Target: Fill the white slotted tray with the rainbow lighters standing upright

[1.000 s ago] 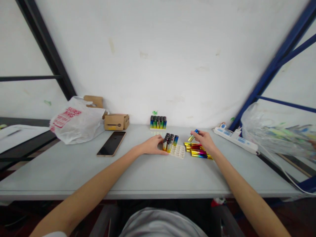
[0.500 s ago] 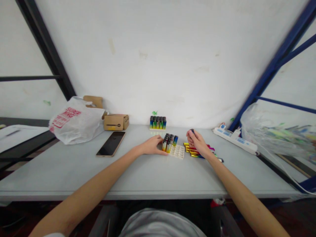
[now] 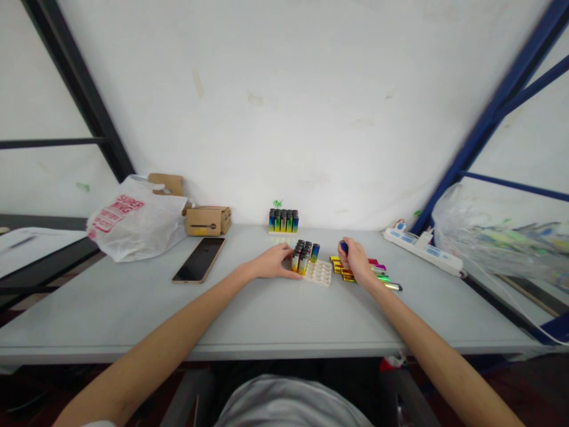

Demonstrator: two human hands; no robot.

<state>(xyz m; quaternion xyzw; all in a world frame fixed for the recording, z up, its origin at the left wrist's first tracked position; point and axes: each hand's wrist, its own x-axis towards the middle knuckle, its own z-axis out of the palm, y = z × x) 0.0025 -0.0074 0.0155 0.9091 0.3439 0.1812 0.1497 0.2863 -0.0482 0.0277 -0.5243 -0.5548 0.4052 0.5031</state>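
Upright lighters (image 3: 303,255) with black tops and yellow-to-blue bodies stand in the left part of a white tray (image 3: 320,273). One blue-green lighter (image 3: 315,252) stands at the tray's back, a little to their right. Several round holes show at the tray's right part. My left hand (image 3: 276,262) is curved about the tray's left end, thumb in front and fingers behind, steadying it. My right hand (image 3: 354,258) is closed on a dark blue lighter (image 3: 344,247), raised over loose shiny lighters (image 3: 347,274) that lie on the table right of the tray.
Another tray of upright lighters (image 3: 283,222) stands against the wall. To the left lie a phone (image 3: 199,260), a cardboard box (image 3: 208,220) and a white plastic bag (image 3: 137,219). A power strip (image 3: 422,251) with a cable runs along the right, near a clear plastic bag (image 3: 493,237).
My right hand has turned and dipped slightly, and more of the blue lighter shows in its fingers. My left hand stays at the tray.
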